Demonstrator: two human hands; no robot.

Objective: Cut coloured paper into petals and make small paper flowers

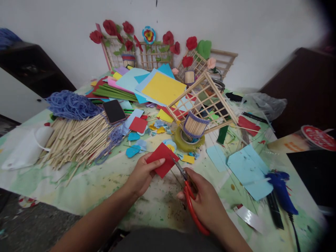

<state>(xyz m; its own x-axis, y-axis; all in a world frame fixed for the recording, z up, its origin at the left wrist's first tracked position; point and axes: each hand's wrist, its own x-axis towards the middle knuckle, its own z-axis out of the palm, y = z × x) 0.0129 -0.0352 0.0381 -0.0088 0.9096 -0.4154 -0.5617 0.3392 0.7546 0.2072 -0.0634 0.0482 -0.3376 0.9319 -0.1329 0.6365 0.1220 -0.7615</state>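
Observation:
My left hand point(143, 173) pinches a square of red paper point(161, 161) by its left corner, thumb on top. In my right hand point(203, 196) is a pair of scissors point(191, 206) with red handles. Their blades meet the right corner of the red paper; whether they are cutting into it I cannot tell. Just beyond the paper lie cut blue and yellow paper petals point(133, 150) and a roll of yellowish tape point(181, 140). Leaning over the roll is a wooden stick lattice point(210, 94) with a small stick basket point(195, 125) at its foot.
To the left lie a heap of thin sticks point(76, 140), purple yarn point(75, 105) and a phone point(114, 112). Coloured sheets point(162, 87) are stacked at the back, before lattices with red paper flowers point(109, 27). At the right a blue glue gun point(283, 192) rests by light-blue paper point(249, 171).

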